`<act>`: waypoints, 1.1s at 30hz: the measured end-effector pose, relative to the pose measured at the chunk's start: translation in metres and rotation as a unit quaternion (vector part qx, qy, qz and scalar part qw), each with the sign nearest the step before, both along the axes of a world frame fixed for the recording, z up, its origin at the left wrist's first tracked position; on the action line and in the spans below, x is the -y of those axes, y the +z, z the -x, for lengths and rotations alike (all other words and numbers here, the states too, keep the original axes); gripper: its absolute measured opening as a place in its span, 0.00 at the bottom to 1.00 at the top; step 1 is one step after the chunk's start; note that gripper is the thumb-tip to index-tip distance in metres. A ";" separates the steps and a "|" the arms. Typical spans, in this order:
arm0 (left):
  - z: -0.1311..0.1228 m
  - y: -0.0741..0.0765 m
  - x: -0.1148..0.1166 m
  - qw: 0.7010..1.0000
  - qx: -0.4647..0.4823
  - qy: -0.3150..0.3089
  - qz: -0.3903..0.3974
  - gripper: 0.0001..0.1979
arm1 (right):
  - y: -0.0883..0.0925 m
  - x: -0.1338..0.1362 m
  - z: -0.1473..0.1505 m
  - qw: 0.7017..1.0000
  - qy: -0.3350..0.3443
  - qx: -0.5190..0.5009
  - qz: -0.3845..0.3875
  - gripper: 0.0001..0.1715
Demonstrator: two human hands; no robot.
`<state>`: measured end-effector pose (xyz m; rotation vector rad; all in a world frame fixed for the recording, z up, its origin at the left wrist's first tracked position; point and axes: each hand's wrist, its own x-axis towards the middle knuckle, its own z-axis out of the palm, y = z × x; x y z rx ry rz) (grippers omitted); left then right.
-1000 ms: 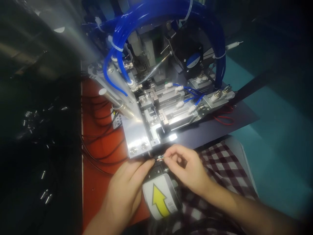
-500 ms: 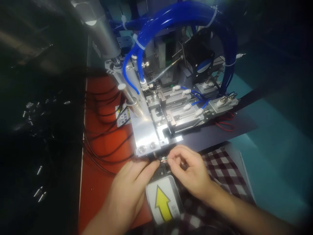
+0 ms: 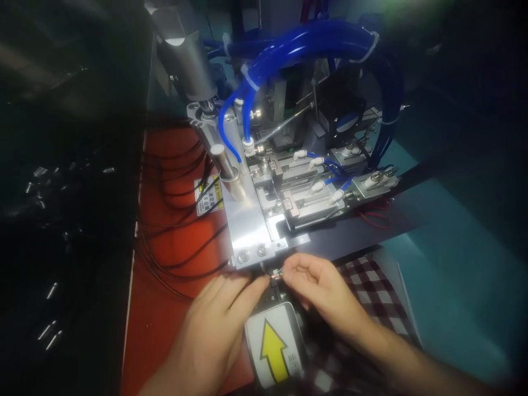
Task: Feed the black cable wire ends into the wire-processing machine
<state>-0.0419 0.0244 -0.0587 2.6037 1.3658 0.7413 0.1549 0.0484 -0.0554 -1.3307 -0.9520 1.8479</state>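
My left hand (image 3: 214, 324) rests on the red surface, its thumb and forefinger pinched toward a tiny part (image 3: 275, 278) just below the shiny metal plate (image 3: 249, 225). From the other side my right hand (image 3: 319, 294) pinches the same tiny part, fingers curled. The part is too small to name. Both hands meet at the front edge of the machine fixture (image 3: 297, 192). Right under them lies a white label with a yellow arrow (image 3: 273, 346).
Blue air hoses (image 3: 305, 49) arch over the machine. Black cables (image 3: 177, 231) trail across the red surface (image 3: 169, 308) on the left. A checked cloth (image 3: 371, 297) lies under my right forearm. Small metal pieces (image 3: 49, 330) are scattered in the dark at far left.
The view has tilted, so the machine sits lower and more central. Both hands stay pinched together at the plate's front edge, drawn slightly closer to it.
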 end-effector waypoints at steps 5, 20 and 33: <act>0.000 0.002 -0.001 1.000 -0.002 0.001 -0.006 0.19 | -0.003 0.002 -0.003 0.999 -0.008 -0.042 0.029 0.15; 0.004 0.016 -0.008 0.997 -0.064 -0.044 -0.002 0.15 | 0.001 -0.002 -0.001 0.989 -0.008 -0.091 0.116 0.10; 0.002 0.015 -0.002 0.999 -0.045 -0.005 0.023 0.13 | 0.001 0.016 0.009 0.998 -0.044 -0.008 -0.036 0.08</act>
